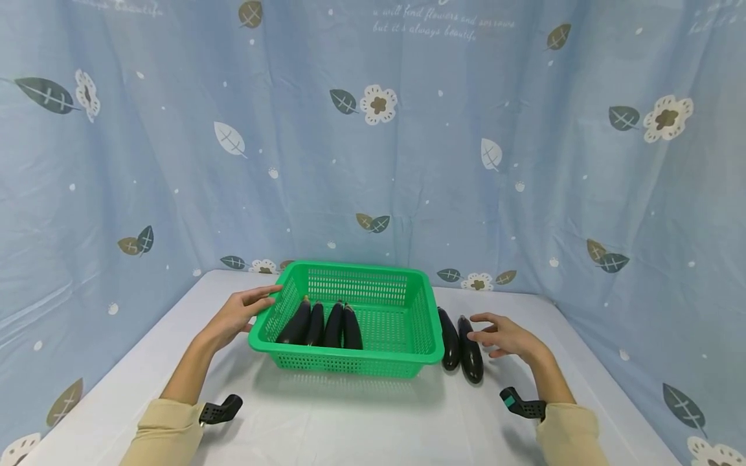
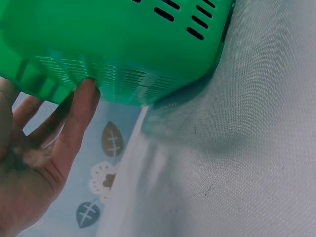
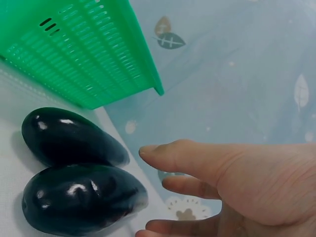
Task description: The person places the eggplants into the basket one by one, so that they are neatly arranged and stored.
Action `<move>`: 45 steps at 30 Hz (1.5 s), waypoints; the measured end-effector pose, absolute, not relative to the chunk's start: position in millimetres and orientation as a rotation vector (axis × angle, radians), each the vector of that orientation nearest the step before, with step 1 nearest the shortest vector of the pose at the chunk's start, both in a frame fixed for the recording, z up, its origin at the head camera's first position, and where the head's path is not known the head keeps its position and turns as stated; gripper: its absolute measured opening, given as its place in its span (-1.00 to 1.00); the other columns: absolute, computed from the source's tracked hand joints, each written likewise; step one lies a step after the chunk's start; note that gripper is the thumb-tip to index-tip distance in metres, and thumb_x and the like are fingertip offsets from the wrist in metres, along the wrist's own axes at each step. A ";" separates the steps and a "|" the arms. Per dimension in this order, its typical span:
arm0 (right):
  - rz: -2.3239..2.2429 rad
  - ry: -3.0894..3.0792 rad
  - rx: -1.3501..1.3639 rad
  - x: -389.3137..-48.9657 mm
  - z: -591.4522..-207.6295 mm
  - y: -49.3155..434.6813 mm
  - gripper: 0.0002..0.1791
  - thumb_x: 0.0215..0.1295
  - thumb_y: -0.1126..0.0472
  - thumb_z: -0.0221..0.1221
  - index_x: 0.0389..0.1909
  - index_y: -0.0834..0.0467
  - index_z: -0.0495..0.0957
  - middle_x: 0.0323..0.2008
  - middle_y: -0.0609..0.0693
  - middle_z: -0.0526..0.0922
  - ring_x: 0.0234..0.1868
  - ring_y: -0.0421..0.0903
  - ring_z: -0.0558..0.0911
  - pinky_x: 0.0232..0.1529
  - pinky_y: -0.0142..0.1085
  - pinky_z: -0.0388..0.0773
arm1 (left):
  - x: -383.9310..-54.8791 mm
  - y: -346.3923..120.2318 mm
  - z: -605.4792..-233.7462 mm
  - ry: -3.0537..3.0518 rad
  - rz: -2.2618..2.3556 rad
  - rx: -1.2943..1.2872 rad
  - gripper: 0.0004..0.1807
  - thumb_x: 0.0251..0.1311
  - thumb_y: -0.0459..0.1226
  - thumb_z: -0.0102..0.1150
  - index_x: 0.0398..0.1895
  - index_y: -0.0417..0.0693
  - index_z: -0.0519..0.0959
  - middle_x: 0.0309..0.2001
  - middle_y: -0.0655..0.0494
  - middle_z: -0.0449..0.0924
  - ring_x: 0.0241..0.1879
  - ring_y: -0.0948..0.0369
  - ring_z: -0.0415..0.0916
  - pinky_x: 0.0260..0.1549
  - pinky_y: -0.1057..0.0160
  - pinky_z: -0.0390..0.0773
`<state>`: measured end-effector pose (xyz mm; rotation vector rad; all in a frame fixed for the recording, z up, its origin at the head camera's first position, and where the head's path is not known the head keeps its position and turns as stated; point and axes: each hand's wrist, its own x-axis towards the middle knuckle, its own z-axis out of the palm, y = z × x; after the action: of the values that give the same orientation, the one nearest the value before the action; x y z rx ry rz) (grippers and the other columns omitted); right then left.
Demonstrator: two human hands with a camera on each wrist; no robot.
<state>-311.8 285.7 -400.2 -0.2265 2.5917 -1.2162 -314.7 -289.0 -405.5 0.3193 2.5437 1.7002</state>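
My left hand (image 1: 237, 315) rests its fingers at the left rim of a green plastic basket (image 1: 350, 366). In the left wrist view, a long, nearly straight finger (image 2: 79, 113) touches the basket's slotted outer wall. Inside the basket, on its left half, several dark eggplants (image 1: 334, 327) lie side by side. Two more eggplants lie on the table just right of the basket, an inner eggplant (image 1: 449, 340) and an outer eggplant (image 1: 471, 356). My right hand (image 1: 506, 334) hovers beside the outer one with fingers spread and nothing held.
A white-covered table (image 1: 350, 421) carries everything. Behind it and along both sides hangs a blue curtain (image 1: 291, 162) with leaf and flower prints. Each wrist wears a black camera mount, one on the left (image 1: 221, 410) and one on the right (image 1: 522, 404).
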 end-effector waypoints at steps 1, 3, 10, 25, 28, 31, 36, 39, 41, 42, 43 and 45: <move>-1.213 2.592 -0.227 -311.6 -401.0 285.4 -0.21 0.33 -0.02 0.24 0.43 0.27 0.20 0.20 0.40 0.47 0.04 0.15 0.60 -0.19 -0.14 0.69 | -314.6 -289.1 -406.0 2.543 1.700 0.316 -0.35 0.40 0.07 0.04 0.49 0.11 0.25 0.54 -0.12 0.05 0.48 -0.26 0.03 0.06 -0.27 0.53; -1.208 2.592 -0.228 -310.5 -401.7 284.7 -0.20 0.32 -0.02 0.25 0.43 0.27 0.19 0.19 0.39 0.49 0.03 0.14 0.60 -0.20 -0.15 0.69 | -314.5 -289.5 -407.2 2.545 1.695 0.310 -0.34 0.39 0.08 0.04 0.49 0.12 0.25 0.54 -0.12 0.05 0.48 -0.26 0.03 0.06 -0.27 0.53; -1.190 2.608 -0.224 -310.1 -402.6 284.3 -0.20 0.29 0.01 0.28 0.43 0.26 0.20 0.13 0.36 0.53 -0.02 0.10 0.61 -0.19 -0.12 0.69 | -315.9 -290.0 -410.2 2.547 1.693 0.296 -0.34 0.38 0.09 0.06 0.48 0.14 0.26 0.54 -0.11 0.05 0.48 -0.25 0.04 0.05 -0.27 0.54; -1.130 2.620 -0.218 -317.0 -408.2 282.4 -0.19 0.26 0.02 0.30 0.44 0.22 0.21 0.12 0.35 0.54 -0.12 -0.04 0.61 -0.24 -0.14 0.68 | -315.3 -290.9 -407.6 2.535 1.709 0.311 -0.33 0.38 0.09 0.06 0.48 0.12 0.26 0.54 -0.13 0.04 0.48 -0.26 0.02 0.05 -0.25 0.55; -1.140 2.606 -0.208 -316.6 -409.2 281.9 -0.17 0.24 0.00 0.32 0.44 0.21 0.21 0.13 0.35 0.54 -0.14 -0.05 0.61 -0.22 -0.13 0.69 | -315.9 -290.6 -406.5 2.527 1.714 0.315 -0.34 0.38 0.08 0.06 0.48 0.11 0.26 0.54 -0.12 0.06 0.48 -0.26 0.02 0.04 -0.25 0.56; -1.131 2.601 -0.216 -317.0 -410.1 281.5 -0.15 0.25 -0.03 0.31 0.44 0.22 0.19 0.12 0.36 0.53 -0.16 -0.05 0.61 -0.22 -0.14 0.69 | -315.9 -290.1 -406.4 2.524 1.717 0.302 -0.34 0.38 0.07 0.07 0.48 0.11 0.27 0.53 -0.12 0.08 0.48 -0.26 0.05 0.03 -0.23 0.57; -1.117 2.597 -0.220 -317.7 -409.6 280.9 -0.15 0.26 -0.03 0.29 0.45 0.22 0.17 0.13 0.36 0.52 -0.15 -0.05 0.60 -0.22 -0.14 0.70 | -315.7 -290.1 -407.4 2.520 1.718 0.299 -0.33 0.37 0.08 0.07 0.48 0.12 0.27 0.54 -0.11 0.06 0.48 -0.25 0.04 0.04 -0.24 0.56; -1.122 2.596 -0.218 -316.8 -408.3 279.7 -0.16 0.25 0.00 0.30 0.45 0.23 0.18 0.11 0.35 0.53 -0.16 -0.04 0.59 -0.22 -0.11 0.70 | -315.8 -290.2 -407.6 2.520 1.714 0.306 -0.33 0.37 0.09 0.07 0.48 0.12 0.26 0.55 -0.10 0.04 0.49 -0.25 0.01 0.07 -0.27 0.53; -1.125 2.598 -0.209 -316.4 -407.9 278.6 -0.16 0.24 0.01 0.31 0.44 0.22 0.20 0.10 0.34 0.53 -0.15 -0.03 0.59 -0.22 -0.10 0.70 | -316.1 -290.2 -407.5 2.523 1.713 0.311 -0.33 0.37 0.09 0.07 0.48 0.12 0.26 0.55 -0.10 0.04 0.49 -0.25 0.01 0.07 -0.28 0.52; -1.124 2.602 -0.203 -316.3 -407.9 278.1 -0.17 0.23 0.01 0.32 0.44 0.22 0.20 0.09 0.33 0.54 -0.16 -0.03 0.59 -0.22 -0.10 0.70 | -316.3 -290.3 -407.4 2.524 1.714 0.312 -0.33 0.37 0.09 0.07 0.48 0.12 0.26 0.55 -0.10 0.04 0.49 -0.25 0.01 0.07 -0.28 0.53; -1.119 2.605 -0.205 -316.4 -408.0 277.8 -0.17 0.24 0.02 0.31 0.44 0.22 0.20 0.09 0.33 0.54 -0.16 -0.03 0.59 -0.23 -0.10 0.70 | -316.4 -290.3 -407.4 2.525 1.714 0.310 -0.33 0.37 0.09 0.07 0.48 0.13 0.26 0.55 -0.10 0.05 0.49 -0.25 0.02 0.07 -0.27 0.53; -1.114 2.610 -0.191 -316.4 -408.2 276.9 -0.16 0.23 0.01 0.32 0.44 0.22 0.20 0.09 0.32 0.54 -0.16 -0.04 0.59 -0.23 -0.11 0.70 | -316.5 -290.3 -407.4 2.524 1.717 0.303 -0.33 0.37 0.09 0.07 0.48 0.13 0.26 0.54 -0.10 0.06 0.49 -0.25 0.03 0.06 -0.26 0.54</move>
<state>-316.4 276.9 -408.2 -0.1913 2.6101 -1.1139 -316.5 -290.3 -407.4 0.3028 2.5243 1.7169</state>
